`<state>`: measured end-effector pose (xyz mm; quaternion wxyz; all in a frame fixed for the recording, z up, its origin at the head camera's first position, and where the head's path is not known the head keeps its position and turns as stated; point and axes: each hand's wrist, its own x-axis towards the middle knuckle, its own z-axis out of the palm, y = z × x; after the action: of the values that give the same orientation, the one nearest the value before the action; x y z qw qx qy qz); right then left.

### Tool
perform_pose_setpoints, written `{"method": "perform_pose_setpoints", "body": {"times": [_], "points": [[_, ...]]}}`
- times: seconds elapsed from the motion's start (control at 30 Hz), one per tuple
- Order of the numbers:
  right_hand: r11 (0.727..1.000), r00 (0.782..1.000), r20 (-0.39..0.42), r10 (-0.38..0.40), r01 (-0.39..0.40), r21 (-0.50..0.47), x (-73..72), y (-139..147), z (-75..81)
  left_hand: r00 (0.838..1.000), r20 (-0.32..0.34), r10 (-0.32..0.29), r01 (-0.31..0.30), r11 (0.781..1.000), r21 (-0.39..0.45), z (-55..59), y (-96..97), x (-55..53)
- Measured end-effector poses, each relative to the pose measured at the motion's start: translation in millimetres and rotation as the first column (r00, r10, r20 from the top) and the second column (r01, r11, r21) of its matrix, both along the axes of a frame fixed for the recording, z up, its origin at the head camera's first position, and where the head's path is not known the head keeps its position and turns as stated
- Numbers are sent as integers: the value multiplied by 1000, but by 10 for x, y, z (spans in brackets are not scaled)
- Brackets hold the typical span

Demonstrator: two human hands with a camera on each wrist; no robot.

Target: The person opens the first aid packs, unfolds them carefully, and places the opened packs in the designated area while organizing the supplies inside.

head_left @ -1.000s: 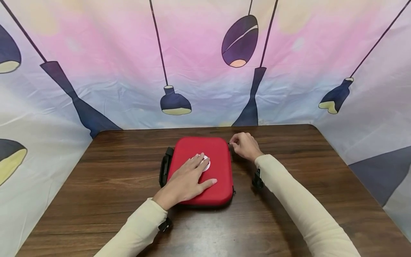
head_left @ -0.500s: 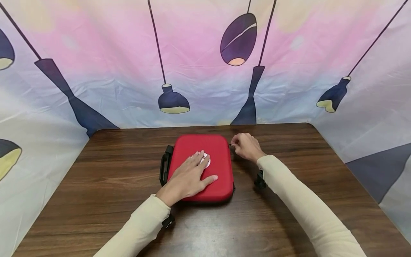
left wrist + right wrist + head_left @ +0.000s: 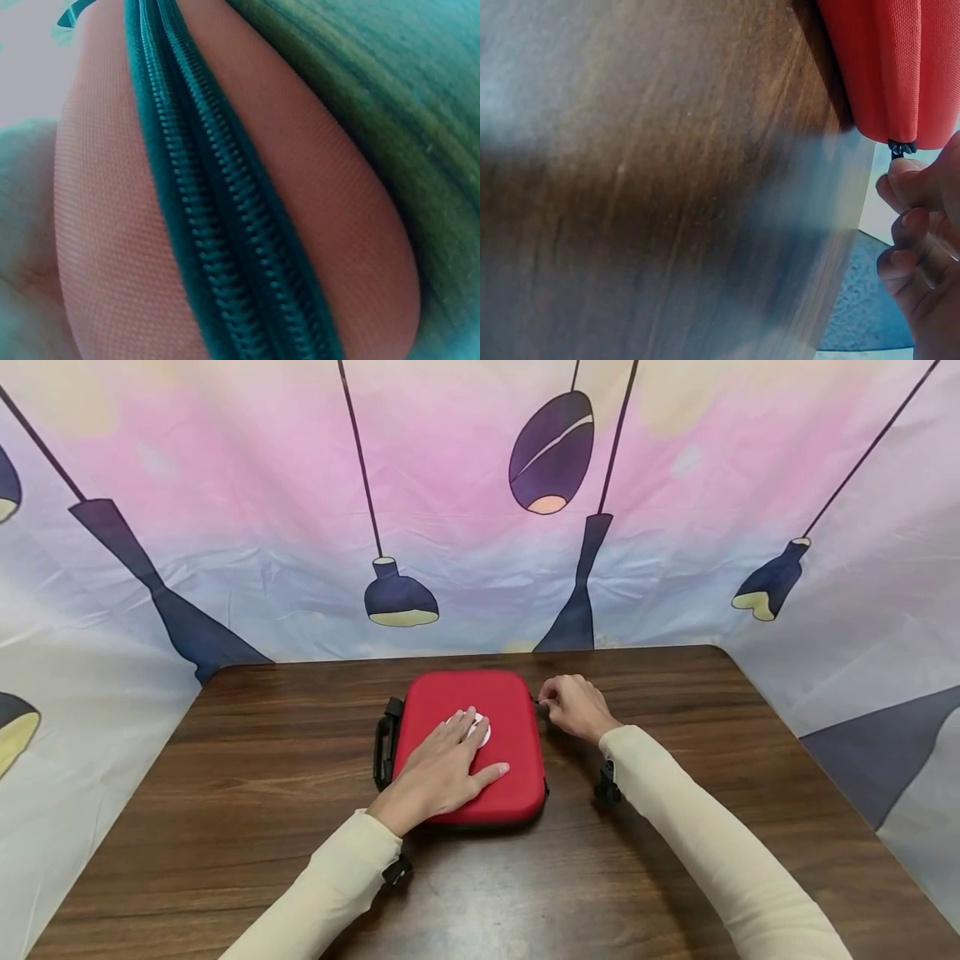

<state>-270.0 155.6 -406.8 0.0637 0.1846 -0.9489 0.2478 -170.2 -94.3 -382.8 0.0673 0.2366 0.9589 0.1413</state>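
A red zip-up hard case (image 3: 510, 710) with a round white logo lies flat on the table. My left hand (image 3: 438, 768) rests on its lid with straight fingers, partly covering the logo. At the far right corner, thumb and fingers of my right hand (image 3: 577, 706) pinch a small black zipper pull (image 3: 897, 152), mostly hidden by the fingertips. In the left wrist view two rows of dark zipper teeth (image 3: 217, 187) run along the case's side, set slightly apart.
A black carry handle (image 3: 386, 743) sticks out from the case's left side. The brown wood-grain table (image 3: 262, 793) reaches back to a fabric backdrop (image 3: 465, 510) printed with hanging lamps.
My right hand has crept a little toward me along the case's right side, still pinching the pull. The left hand stays on the lid. The head view has shifted slightly.
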Motion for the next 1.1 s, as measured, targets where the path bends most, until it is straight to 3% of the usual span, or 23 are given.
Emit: {"method": "perform_pose_setpoints", "body": {"times": [0.3,0.5,0.77,1.1], "points": [[1000,1000,-4,-10,10,2,1,-33,-8,1000,-1,6,-6,1000,7,22,-17,-20],[1000,1000,6,1,-1,5,43,-47,80,998,-35,49,-46,995,92,96,-132,45],[999,999,-29,40,-41,-30,179,39,340,975,-127,185,-154,964,218,216,-471,302],[995,990,112,89,-83,-54,418,48,527,951,-23,308,-298,935,191,102,-860,642]]}}
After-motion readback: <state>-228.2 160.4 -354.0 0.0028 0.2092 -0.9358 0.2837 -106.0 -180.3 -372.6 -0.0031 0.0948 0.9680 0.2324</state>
